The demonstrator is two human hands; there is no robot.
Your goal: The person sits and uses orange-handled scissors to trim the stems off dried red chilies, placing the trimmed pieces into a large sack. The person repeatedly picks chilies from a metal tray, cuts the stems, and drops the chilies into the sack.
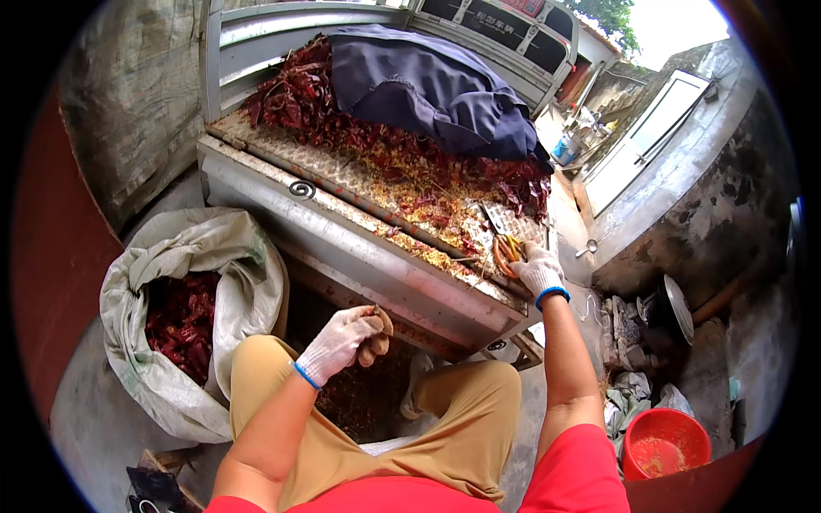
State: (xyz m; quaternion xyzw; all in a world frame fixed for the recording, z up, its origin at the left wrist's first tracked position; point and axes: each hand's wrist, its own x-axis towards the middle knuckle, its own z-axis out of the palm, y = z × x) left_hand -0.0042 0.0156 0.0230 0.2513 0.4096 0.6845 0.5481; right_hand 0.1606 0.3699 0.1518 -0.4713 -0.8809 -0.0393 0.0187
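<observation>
My right hand [539,269], in a white knit glove with a blue cuff, grips the orange and yellow handles of a pair of scissors [501,247]. Their metal blades point away from me over the littered edge of the truck bed [276,151]. In front of the bed's edge, above my knees, is my left hand [353,340], gloved alike with its fingers curled in. A small dark piece [372,311] shows at its fingertips, too small to name. Dried red chili peppers [288,96] are heaped on the bed, partly under a dark blue cloth [423,90].
Left of my knees stands a white woven sack [173,250] with its rim rolled down and dried red peppers inside. Yellow seeds [410,186] and pepper scraps litter the bed. A red plastic basin [667,442] is at lower right. A spoon [587,248] lies by the wall.
</observation>
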